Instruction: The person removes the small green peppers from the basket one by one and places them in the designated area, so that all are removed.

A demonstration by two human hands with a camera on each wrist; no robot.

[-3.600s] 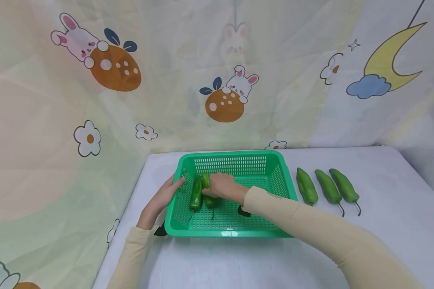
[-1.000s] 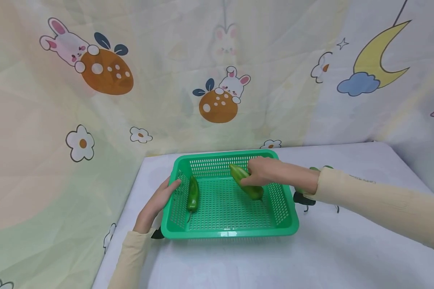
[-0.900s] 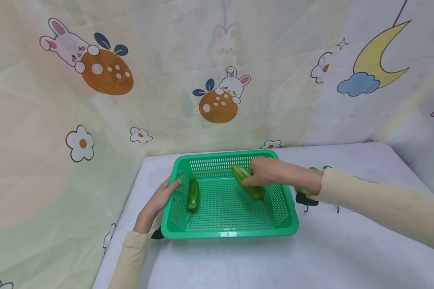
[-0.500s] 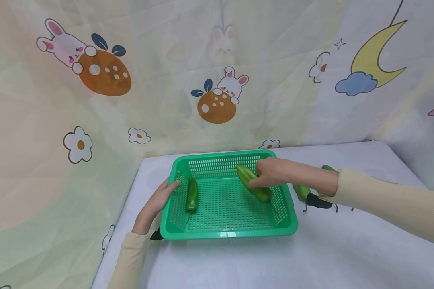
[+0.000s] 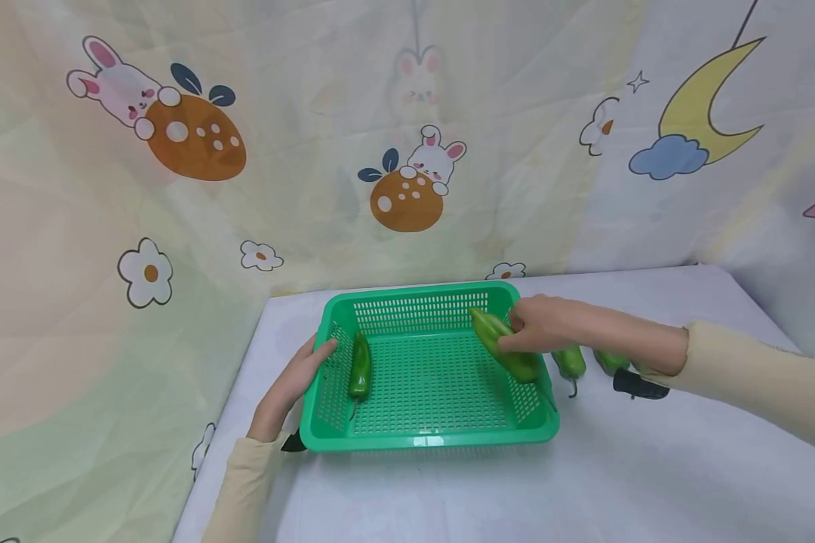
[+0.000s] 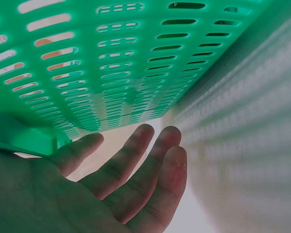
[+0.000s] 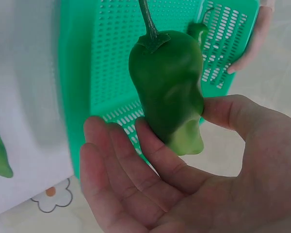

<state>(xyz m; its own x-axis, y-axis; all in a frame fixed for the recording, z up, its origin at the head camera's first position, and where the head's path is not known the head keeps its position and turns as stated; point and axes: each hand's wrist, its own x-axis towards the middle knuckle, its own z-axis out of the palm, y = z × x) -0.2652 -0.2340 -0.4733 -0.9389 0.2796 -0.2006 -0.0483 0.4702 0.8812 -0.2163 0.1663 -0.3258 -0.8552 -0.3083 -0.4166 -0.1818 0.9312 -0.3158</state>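
A green plastic basket (image 5: 448,440) with slotted walls stands on the table. My left hand (image 5: 297,377) holds its left rim, thumb over the edge; in the left wrist view that hand's fingers (image 6: 153,177) spread loosely outside the slotted wall. Between thumb and fingertips my right hand (image 5: 546,326) pinches a long green pepper (image 5: 505,351), raised near the basket's right wall, its stem overlapping the rim. In the right wrist view this pepper (image 7: 169,87) shows its stem end and dented side. One slimmer green pepper (image 5: 361,369) lies along the basket's left side.
Right of the basket, green peppers (image 5: 570,363) lie on the white-covered table (image 5: 686,467), partly hidden behind my right hand and forearm. A printed cloth wall (image 5: 312,173) with rabbits and flowers rises behind the table and along its left side.
My right hand gripped the pepper beside the other one at the basket's left, lifted it and carried it to the right wall. The left hand stays at the rim. The view shifted slightly.
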